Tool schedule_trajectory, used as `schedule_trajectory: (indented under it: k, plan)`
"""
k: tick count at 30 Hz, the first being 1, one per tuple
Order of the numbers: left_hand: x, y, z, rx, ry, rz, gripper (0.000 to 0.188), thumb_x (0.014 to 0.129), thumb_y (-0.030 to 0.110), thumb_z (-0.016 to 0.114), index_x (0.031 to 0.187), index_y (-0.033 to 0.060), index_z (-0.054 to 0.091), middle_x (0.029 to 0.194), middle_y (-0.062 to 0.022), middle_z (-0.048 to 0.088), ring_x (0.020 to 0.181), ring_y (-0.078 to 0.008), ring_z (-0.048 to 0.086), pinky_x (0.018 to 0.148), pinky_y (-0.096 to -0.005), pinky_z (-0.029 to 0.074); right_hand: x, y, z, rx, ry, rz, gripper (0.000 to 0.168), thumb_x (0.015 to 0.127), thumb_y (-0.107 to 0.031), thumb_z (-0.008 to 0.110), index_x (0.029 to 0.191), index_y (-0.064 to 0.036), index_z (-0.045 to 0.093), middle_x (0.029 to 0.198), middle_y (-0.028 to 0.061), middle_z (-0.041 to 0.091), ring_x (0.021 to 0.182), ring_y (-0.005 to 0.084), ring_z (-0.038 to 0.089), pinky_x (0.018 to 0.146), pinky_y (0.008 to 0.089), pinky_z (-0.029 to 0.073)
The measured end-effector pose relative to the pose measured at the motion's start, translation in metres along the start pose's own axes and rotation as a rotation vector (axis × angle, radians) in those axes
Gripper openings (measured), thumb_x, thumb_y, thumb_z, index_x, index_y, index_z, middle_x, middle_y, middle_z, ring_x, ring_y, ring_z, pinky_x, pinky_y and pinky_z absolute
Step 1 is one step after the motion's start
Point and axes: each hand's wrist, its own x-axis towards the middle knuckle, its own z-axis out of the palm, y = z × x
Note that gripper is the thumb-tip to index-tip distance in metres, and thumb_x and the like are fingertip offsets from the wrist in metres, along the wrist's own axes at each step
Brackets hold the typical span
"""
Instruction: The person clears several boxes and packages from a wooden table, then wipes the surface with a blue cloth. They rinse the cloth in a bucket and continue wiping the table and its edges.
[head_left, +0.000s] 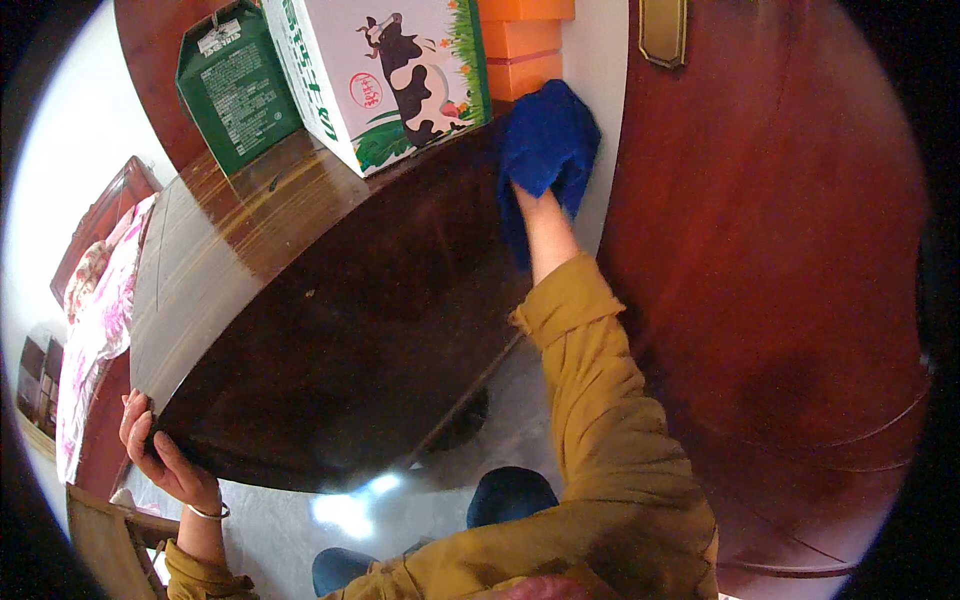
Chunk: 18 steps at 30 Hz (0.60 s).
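Observation:
A dark wooden cabinet (360, 315) with a glossy, lighter-lit top stands before me. At its near left corner, my left hand (171, 456) grips the edge, fingers over the top and thumb on the side; a bangle circles that wrist. A blue cloth (551, 139) drapes over my right hand (534, 199) and hides its fingers. That hand presses the cloth at the far right end of the cabinet, close to the white wall. Beside the cloth stands a white milk carton (405, 82) printed with a cow.
A green carton (244, 90) stands left of the milk carton, and orange boxes (523, 56) are stacked behind. A red-brown wooden door (757, 225) with a brass plate (663, 30) is at right. A bed (105, 307) with floral bedding lies left, a wooden chair (97, 536) below it.

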Motion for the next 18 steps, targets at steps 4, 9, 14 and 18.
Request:
schedule_trajectory:
  k: [4, 9, 14, 18]
  plan:
    - [0.000, -0.002, -0.002, 0.033, -0.014, 0.023, 0.020, 0.092, 0.012, 0.038, 0.108, 0.0039, 0.045, 0.120, -0.0146, 0.047, 0.117, -0.0286, 0.041, 0.107, -0.0473, 0.021, -0.005, 0.015, -0.003, -0.224, -0.272, 0.201, 0.033, 0.087, -0.012, 0.044, 0.117, -0.001, 0.053, 0.117, 0.0185, 0.052, 0.109, 0.0358, 0.047, 0.094, 0.0490, 0.036]
    - [0.001, 0.002, -0.005, 0.042, -0.006, 0.023, 0.021, 0.092, 0.012, 0.037, 0.109, 0.0037, 0.045, 0.120, -0.0145, 0.048, 0.117, -0.0286, 0.041, 0.107, -0.0469, 0.022, -0.145, 0.016, -0.003, -0.505, -0.445, 0.264, 0.034, 0.086, -0.011, 0.045, 0.117, 0.000, 0.052, 0.118, 0.0202, 0.051, 0.109, 0.0378, 0.047, 0.095, 0.0494, 0.034]
    - [0.001, 0.001, 0.004, 0.020, -0.011, 0.034, 0.021, 0.093, 0.013, 0.037, 0.110, 0.0033, 0.045, 0.120, -0.0141, 0.048, 0.118, -0.0290, 0.041, 0.106, -0.0459, 0.023, -0.177, 0.029, -0.014, -0.012, 0.004, 0.050, 0.035, 0.083, -0.015, 0.051, 0.115, 0.000, 0.053, 0.112, 0.0207, 0.054, 0.106, 0.0385, 0.048, 0.094, 0.0465, 0.034]
    - [0.001, 0.000, -0.007, 0.066, -0.024, 0.021, 0.022, 0.093, 0.015, 0.037, 0.110, 0.0034, 0.045, 0.121, -0.0139, 0.047, 0.118, -0.0292, 0.041, 0.106, -0.0458, 0.024, -0.061, -0.020, -0.041, -0.203, -0.014, -0.197, 0.030, 0.084, -0.016, 0.052, 0.110, -0.003, 0.057, 0.111, 0.0152, 0.057, 0.104, 0.0333, 0.051, 0.094, 0.0445, 0.035]
